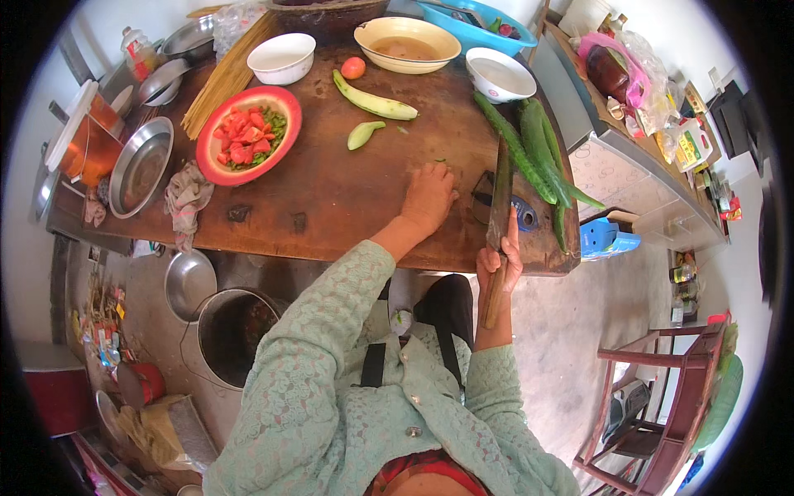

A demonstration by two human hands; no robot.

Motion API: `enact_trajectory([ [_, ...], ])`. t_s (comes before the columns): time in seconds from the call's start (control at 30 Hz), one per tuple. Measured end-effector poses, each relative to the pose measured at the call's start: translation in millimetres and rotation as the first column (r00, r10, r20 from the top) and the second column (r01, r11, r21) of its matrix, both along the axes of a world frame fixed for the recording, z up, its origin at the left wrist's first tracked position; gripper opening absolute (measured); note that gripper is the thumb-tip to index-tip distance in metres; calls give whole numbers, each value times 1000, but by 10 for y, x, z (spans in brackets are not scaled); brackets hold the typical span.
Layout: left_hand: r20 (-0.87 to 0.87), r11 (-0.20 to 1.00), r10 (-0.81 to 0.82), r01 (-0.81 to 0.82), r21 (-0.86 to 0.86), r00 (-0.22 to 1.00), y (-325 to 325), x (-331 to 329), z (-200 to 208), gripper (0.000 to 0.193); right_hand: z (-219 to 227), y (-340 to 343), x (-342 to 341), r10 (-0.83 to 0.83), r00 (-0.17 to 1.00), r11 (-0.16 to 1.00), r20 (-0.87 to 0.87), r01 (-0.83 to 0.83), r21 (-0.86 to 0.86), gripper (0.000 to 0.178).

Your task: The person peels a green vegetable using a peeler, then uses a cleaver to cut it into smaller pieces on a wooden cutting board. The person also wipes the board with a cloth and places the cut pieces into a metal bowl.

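- A long knife point(499, 211) with a wooden handle lies along the person's line of sight, its handle toward the body and its blade pointing away across a dark wooden table point(331, 198).
- The right hand point(499, 266) is clamped around the knife handle at the near table edge, with one finger stretched up beside the blade.
- The left hand point(428, 198) rests palm down on the table, fingers together and curled slightly, holding nothing that can be seen. It sits just left of the blade, and a few small green scraps point(441, 162) lie at its fingertips.
- Just right of the blade lies a bundle of long green gourds point(533, 149), their long axis running away from the person and leaning left at the far end, nearly parallel to the knife. The right hand is the nearer one to them.
- Farther off, toward the table's middle, lie a peeled pale green gourd point(376, 103) and a small cut piece point(364, 134).
- To the left stands a red plate point(248, 136) of chopped tomato and greens.
- Along the far edge stand a white bowl point(281, 58), a whole tomato point(353, 68), a yellow bowl point(407, 44) and another white bowl point(499, 74).
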State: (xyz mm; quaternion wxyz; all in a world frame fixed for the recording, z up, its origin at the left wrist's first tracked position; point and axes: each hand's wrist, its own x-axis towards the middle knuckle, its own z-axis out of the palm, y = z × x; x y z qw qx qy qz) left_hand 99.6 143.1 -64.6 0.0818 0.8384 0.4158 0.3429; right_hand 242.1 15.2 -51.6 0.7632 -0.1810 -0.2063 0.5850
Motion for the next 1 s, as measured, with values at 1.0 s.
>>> enact_trajectory([
  [1.0, -49, 997, 69, -67, 44, 996, -201, -119, 68, 16, -78, 25, 59, 2, 1000, 1000, -23, -2, -3, 71],
])
